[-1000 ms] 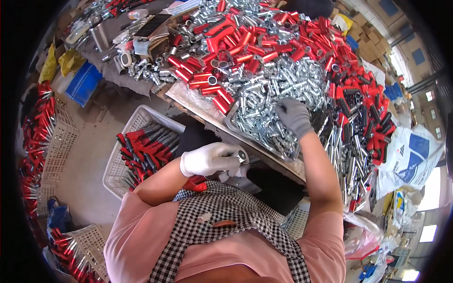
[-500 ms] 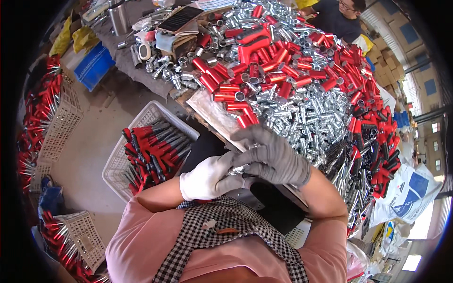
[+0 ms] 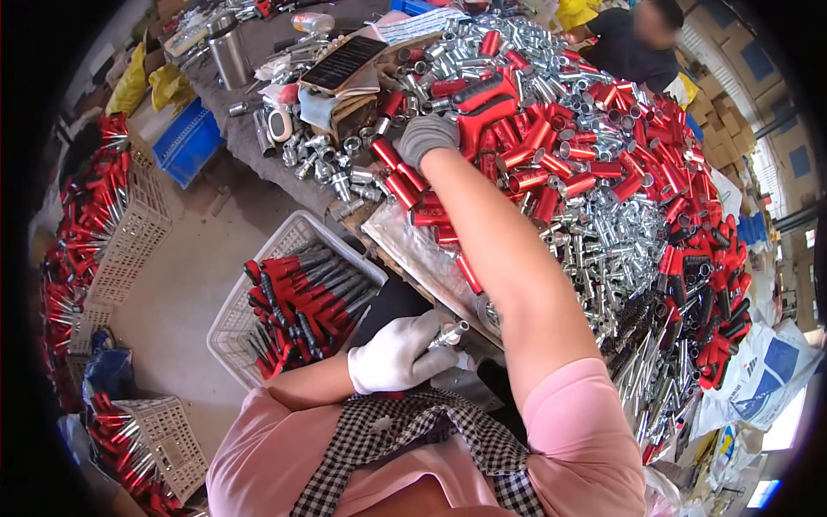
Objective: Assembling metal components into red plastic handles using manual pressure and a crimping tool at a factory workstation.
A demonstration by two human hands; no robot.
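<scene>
Our left hand [image 3: 398, 355] in a white knit glove, fingers curled around a short shiny steel tube [image 3: 451, 333] near our lap, our grey-gloved right hand [image 3: 426, 138] stretched to twelve o'clock, fingers bent down onto glossy red cylindrical sleeves [image 3: 405, 181], grip unclear, white lattice plastic basket [image 3: 284, 250] at nine o'clock.

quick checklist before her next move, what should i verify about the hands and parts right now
1. Left hand grips a silver metal piece near the lap: ok.
2. Right hand has reached the red sleeves on the pile: ok.
3. Right hand closed on a sleeve: cannot tell, the glove hides its fingers.
4. White basket of finished red-handled tools sits beside the left hand, within reach: ok.
5. Reaching forearm clear of the heaped silver sockets: not ok, it passes right over the pile's edge.
6. Both hands gloved: ok.
</scene>
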